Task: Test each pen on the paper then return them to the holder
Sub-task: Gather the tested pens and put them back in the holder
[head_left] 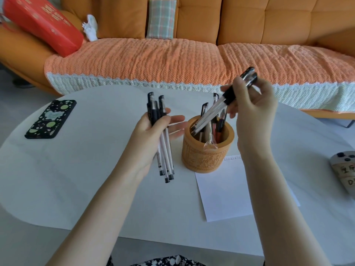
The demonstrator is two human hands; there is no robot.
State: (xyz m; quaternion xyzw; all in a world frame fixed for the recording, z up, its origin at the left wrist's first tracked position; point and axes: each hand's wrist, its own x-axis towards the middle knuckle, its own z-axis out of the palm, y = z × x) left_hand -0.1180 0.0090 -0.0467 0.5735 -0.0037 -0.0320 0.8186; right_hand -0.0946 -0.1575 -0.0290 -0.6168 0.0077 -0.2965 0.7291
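A carved wooden pen holder [205, 156] stands mid-table with several pens [221, 120] upright inside it. My left hand [151, 131] holds a bundle of several clear black-capped pens [163, 144], tips pointing down, just left of the holder. My right hand [251, 110] grips two pens [221, 106] by their black caps, slanted, their lower ends inside the holder's mouth. A white sheet of paper [224, 192] lies flat on the table, starting right behind and to the right of the holder, partly under my right forearm.
A phone in a black spotted case [51, 120] lies at the table's far left. A remote-like object [345, 169] sits at the right edge. An orange sofa [172, 60] with a red box [44, 22] runs behind the white table [76, 179].
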